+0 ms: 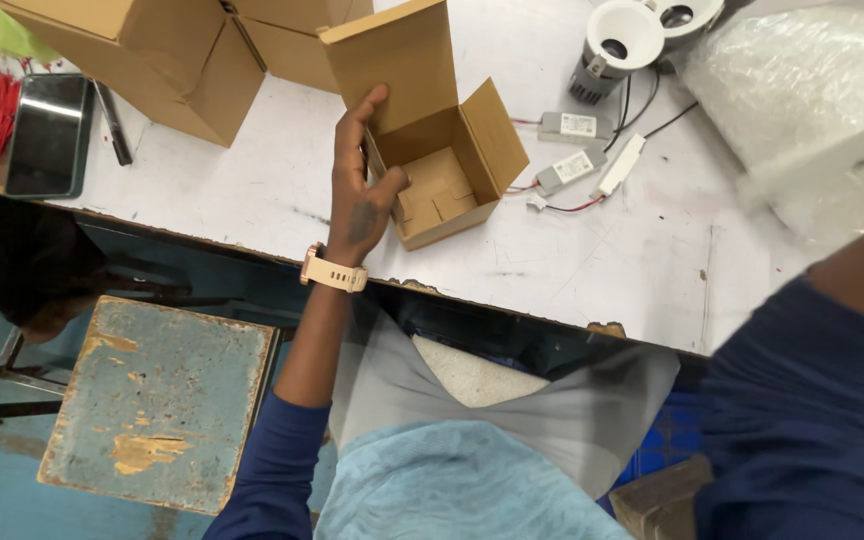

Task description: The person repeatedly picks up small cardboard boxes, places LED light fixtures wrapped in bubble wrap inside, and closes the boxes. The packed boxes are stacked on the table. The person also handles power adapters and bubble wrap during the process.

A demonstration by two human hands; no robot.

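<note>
While it rests on the table [252, 190], the left hand [360, 190] grips the open box [442, 165] (lid up).

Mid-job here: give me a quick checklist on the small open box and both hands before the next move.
1. Left hand steadying the small cardboard box: ok, fingers on its near wall, thumb inside.
2. Box lid and side flaps open: ok, lid stands up, flaps spread.
3. Box interior free: ok, only the folded bottom shows.
4. Box fully on the white table: ok, but close to the front edge.
5. Right hand ready: cannot tell, only the blue sleeve shows; the hand is out of view.
6. Parts within reach: ok, round white light fitting and wired driver units lie right of the box.
</note>
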